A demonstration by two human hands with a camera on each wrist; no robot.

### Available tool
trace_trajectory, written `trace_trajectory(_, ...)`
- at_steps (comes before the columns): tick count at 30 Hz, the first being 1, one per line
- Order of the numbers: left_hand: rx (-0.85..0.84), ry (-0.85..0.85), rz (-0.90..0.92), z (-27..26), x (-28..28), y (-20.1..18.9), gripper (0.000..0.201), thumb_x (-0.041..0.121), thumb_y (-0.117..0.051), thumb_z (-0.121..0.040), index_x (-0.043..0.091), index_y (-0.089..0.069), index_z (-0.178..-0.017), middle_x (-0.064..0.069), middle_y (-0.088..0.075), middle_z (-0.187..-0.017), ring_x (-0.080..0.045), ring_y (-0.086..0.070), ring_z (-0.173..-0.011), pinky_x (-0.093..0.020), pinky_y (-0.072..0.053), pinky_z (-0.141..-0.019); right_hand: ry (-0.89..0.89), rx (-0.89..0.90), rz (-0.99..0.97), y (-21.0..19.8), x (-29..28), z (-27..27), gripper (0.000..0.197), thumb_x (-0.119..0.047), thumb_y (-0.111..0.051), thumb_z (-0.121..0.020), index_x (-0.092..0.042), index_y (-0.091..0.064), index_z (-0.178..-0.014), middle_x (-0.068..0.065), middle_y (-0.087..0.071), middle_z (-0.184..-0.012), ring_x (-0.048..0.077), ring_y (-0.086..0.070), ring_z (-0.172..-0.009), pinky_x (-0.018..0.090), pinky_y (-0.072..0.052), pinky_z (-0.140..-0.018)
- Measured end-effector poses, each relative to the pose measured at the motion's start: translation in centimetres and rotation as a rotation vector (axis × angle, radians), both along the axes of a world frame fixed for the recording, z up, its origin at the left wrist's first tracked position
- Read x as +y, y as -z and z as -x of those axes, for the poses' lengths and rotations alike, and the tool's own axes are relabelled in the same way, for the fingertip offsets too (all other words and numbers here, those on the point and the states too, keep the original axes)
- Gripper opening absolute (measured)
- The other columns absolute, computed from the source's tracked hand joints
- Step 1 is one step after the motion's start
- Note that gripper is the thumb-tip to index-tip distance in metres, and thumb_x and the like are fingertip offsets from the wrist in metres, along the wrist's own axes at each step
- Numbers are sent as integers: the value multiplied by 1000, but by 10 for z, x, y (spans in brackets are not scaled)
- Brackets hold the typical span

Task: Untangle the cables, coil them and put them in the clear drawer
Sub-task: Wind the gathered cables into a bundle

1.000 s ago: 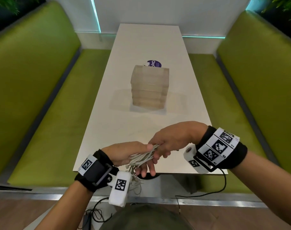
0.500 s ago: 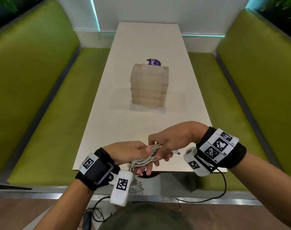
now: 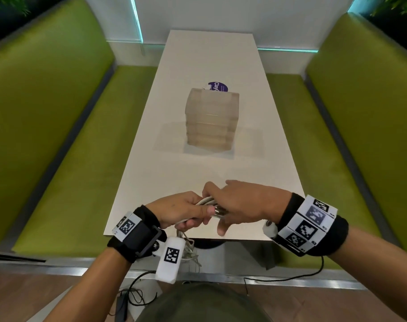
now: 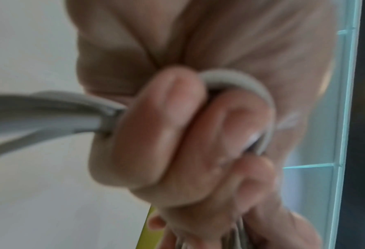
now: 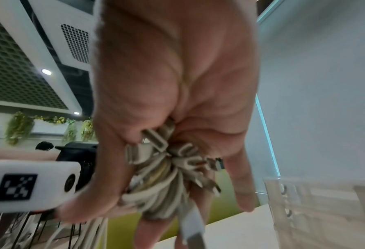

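A bundle of white cables is held between both hands over the near edge of the white table. My left hand grips the bundle in a fist; its fingers curl round the grey-white strands. My right hand lies over the bundle's right end. In the right wrist view its thumb and fingers close round looped cables with several plugs. Loose ends hang below the table edge. The clear drawer unit stands shut at mid-table, far beyond both hands.
Green benches flank the table on both sides. A purple sticker lies just behind the drawer unit. Black cords trail on the floor below me. The drawer unit's corner shows close to the right hand.
My right hand has turned flatter and closed in over the bundle against the left hand. The stretch of cable showing between the hands has become shorter.
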State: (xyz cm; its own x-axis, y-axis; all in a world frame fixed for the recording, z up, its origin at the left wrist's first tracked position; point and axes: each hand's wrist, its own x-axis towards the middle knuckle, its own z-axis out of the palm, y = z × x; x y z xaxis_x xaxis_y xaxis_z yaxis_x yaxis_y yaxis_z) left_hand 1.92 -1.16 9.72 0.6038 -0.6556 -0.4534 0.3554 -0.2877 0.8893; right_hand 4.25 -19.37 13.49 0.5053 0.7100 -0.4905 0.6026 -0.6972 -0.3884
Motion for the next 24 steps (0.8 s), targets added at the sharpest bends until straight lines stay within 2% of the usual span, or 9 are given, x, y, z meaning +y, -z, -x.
trace_trajectory(3,7,-40,54,0,3,3,58,69,-64,-69,11,-59,-71,4,-41,-46,-6,-28,-34,-14,-27,-36,16,-102,31,-1,-1,0,39,-34,-60,-91,-11,-39,-115,8,-61,-97,24,-53,-78,32,-39,-68)
trace_trajectory(4,0,-48,58,-1,4,4,58,69,-65,-69,12,-59,-72,4,-42,-47,-6,-28,-34,-15,-27,-36,3,-112,33,-2,-2,-1,32,-31,-56,-93,-11,-43,-113,7,-59,-93,23,-52,-76,31,-38,-66)
trace_trajectory(6,-27,-15,38,1,4,4,44,55,-65,-79,12,-58,-74,3,-46,-48,-8,-34,-34,-18,-32,-39,1,-13,-10,-4,-4,-4,19,-25,-54,-93,-11,-53,-106,2,-59,-84,17,-52,-69,27,-39,-62)
trace_trajectory(8,-41,30,13,4,2,4,30,39,-59,-88,12,-58,-74,1,-50,-50,-10,-40,-35,-20,-35,-41,40,205,-93,-5,-7,-7,10,-19,-55,-92,-12,-61,-95,0,-65,-79,12,-57,-67,18,-43,-62)
trace_trajectory(11,-56,27,14,6,0,6,29,35,-55,-91,14,-57,-71,1,-45,-48,-10,-36,-35,-20,-31,-40,75,438,-158,-6,-8,-11,7,-18,-57,-93,-22,-61,-88,3,-65,-77,18,-60,-68,25,-48,-66)
trace_trajectory(15,-47,45,31,4,-2,7,34,40,-52,-90,12,-57,-71,3,-44,-46,-9,-32,-35,-21,-28,-40,51,515,-133,-1,-7,-15,7,-23,-59,-93,-27,-63,-97,6,-58,-73,19,-52,-64,24,-45,-60)
trace_trajectory(18,-61,38,94,3,-4,8,53,61,-51,-86,9,-60,-81,1,-54,-53,-11,-45,-39,-22,-37,-43,27,432,-105,-2,-7,-18,11,-20,-54,-93,-25,-64,-95,12,-59,-79,16,-52,-65,25,-46,-59)
trace_trajectory(21,-35,-18,282,3,-2,18,82,79,-50,-71,3,-58,-102,-5,-66,-69,-21,-66,-65,-31,-52,-63,12,273,-76,-16,-9,-26,11,-27,-57,-91,-19,-64,-93,12,-63,-79,17,-53,-62,32,-47,-61)
trace_trajectory(24,-38,-109,389,6,2,30,78,72,-58,-72,5,-54,-112,-2,-62,-68,-29,-67,-85,-48,-49,-84,55,159,-92,-35,-16,-37,12,-30,-57,-92,-18,-60,-92,2,-59,-72,17,-54,-62,35,-49,-64)
